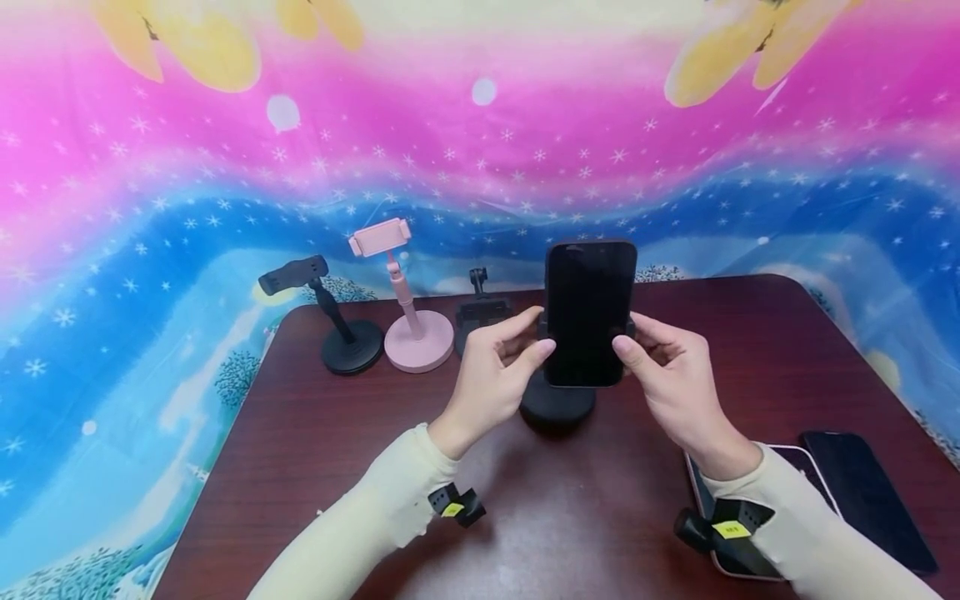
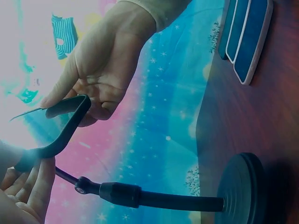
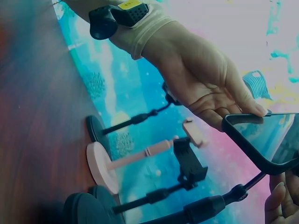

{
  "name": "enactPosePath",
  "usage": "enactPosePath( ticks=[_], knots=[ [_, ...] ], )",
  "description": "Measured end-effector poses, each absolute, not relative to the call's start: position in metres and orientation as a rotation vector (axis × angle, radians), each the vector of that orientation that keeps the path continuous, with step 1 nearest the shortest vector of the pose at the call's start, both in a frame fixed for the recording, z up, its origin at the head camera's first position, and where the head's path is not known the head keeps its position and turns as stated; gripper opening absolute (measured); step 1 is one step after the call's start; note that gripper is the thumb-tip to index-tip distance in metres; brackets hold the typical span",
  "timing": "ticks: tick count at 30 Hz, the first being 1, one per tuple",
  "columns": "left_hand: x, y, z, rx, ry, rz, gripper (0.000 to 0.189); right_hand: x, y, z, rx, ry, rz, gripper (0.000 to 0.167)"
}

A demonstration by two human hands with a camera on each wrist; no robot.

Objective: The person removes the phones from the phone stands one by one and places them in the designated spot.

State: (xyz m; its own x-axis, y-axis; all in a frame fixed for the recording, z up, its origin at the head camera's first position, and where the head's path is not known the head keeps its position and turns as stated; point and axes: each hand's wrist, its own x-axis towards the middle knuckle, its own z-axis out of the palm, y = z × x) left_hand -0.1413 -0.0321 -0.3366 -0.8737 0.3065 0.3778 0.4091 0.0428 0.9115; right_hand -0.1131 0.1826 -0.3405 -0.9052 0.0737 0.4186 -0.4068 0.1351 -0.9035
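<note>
A dark smartphone stands upright between the arms of a black phone stand's U-shaped clamp. My left hand grips the clamp's left side, its thumb over the phone's left edge and its fingers behind. On the other side my right hand holds the clamp arm the same way, thumb at the phone's right edge. Below, the stand's stem runs to a round black base on the table. The screen is dark and faces me.
Left of the hands stand a black phone stand, a pink one and a dark one. A light-rimmed device and a black phone lie at the right. A patterned cloth hangs behind the table.
</note>
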Motion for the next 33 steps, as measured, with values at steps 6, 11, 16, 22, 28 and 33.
enactPosePath(
  ticks=[6, 11, 16, 22, 28, 33],
  knots=[
    [-0.132, -0.044, -0.338, -0.740, -2.222, -1.952, 0.046, -0.108, 0.174, -0.343, 0.368, -2.055, 1.844, 0.039],
    [-0.126, -0.054, -0.340, -0.726, -2.214, -1.939, 0.046, -0.106, 0.167, -0.345, 0.393, -2.070, 1.846, 0.041],
    [-0.119, -0.062, -0.343, -0.685, -2.216, -1.936, 0.046, -0.104, 0.160, -0.348, 0.460, -2.052, 1.874, 0.038],
    [-0.112, -0.073, -0.349, -0.639, -2.201, -1.945, 0.047, -0.105, 0.149, -0.356, 0.544, -2.017, 1.898, 0.036],
    [-0.107, -0.081, -0.356, -0.603, -2.169, -1.948, 0.047, -0.105, 0.139, -0.365, 0.582, -1.995, 1.907, 0.034],
    [-0.105, -0.085, -0.361, -0.596, -2.162, -1.942, 0.048, -0.104, 0.136, -0.369, 0.575, -2.015, 1.876, 0.034]
  ],
)
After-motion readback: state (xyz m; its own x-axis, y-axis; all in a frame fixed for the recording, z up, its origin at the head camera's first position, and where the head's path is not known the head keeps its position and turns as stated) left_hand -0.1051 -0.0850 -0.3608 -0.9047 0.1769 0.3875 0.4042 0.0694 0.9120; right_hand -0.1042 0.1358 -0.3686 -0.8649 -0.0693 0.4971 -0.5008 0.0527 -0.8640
